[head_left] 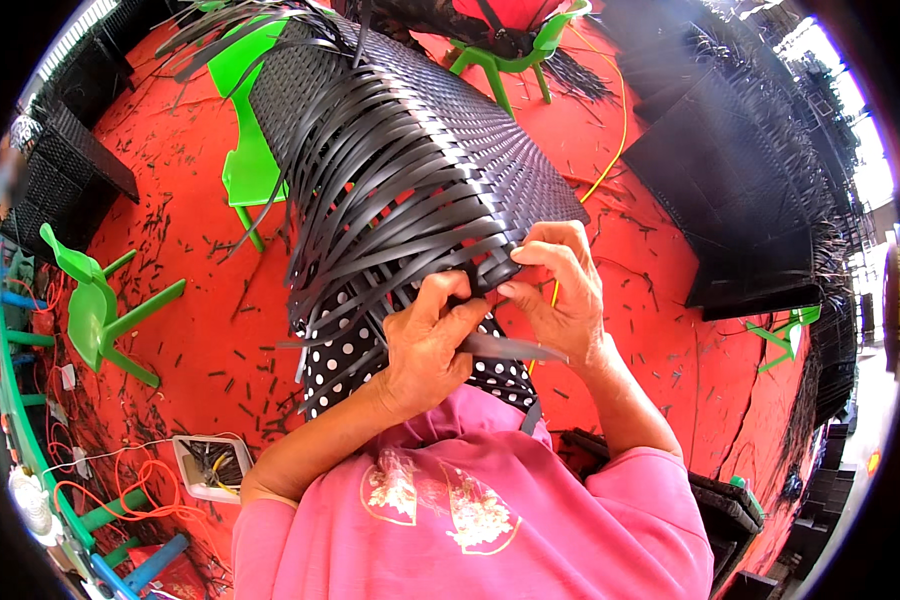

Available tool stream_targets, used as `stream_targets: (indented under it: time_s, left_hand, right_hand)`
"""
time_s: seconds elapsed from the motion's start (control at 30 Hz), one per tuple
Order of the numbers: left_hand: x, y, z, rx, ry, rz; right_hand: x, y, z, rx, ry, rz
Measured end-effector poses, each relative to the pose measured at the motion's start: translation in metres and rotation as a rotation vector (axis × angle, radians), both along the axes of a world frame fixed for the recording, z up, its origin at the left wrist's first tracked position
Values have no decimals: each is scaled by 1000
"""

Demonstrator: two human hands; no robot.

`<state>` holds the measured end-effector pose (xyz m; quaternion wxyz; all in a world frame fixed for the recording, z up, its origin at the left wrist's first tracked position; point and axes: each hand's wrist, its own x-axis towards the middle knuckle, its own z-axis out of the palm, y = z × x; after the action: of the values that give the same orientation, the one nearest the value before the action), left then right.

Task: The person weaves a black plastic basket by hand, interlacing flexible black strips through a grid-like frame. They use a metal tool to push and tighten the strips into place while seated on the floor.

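Note:
A black woven wicker piece (425, 105) lies across my lap, with many loose flat plastic strips (370, 190) fanning from its left side. At its near corner, my left hand (430, 335) is closed, pinching a black strip between thumb and bent forefinger. A flat grey-black strip (515, 348) juts rightward from under those fingers, tapering at its end. My right hand (565, 290) pinches a black strip (496, 268) at the corner edge, thumb and forefinger nearly meeting. Exactly how the strips cross between the two hands is partly hidden by the fingers.
Green plastic chairs (95, 305) stand around on the red floor (650, 370), which is littered with black strip scraps. Large black woven pieces (720, 170) fill the right side. A white tray (213, 468) and orange cords (160, 495) lie at lower left.

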<state>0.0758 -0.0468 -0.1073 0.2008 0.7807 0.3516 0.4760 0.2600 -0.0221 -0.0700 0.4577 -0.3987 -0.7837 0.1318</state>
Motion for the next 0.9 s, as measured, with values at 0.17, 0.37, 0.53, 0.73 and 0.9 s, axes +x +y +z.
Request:
stream_targets:
  time_s: [0.17, 0.37, 0.53, 0.73, 0.9]
  left_hand:
    - [2, 5, 8, 68, -53, 67]
    - [14, 3, 15, 22, 114, 182]
    - [15, -2, 19, -72, 111, 124]
    - [2, -4, 21, 131, -63, 138]
    - [-9, 20, 35, 324, 39, 346]
  right_hand:
    - [-1, -2, -2, -16, 62, -49]
    - [-5, 4, -16, 27, -146, -117]
    - [-9, 6, -31, 98, 41, -85]
    - [-3, 3, -10, -40, 160, -43]
    - [-6, 11, 26, 183, -101, -49]
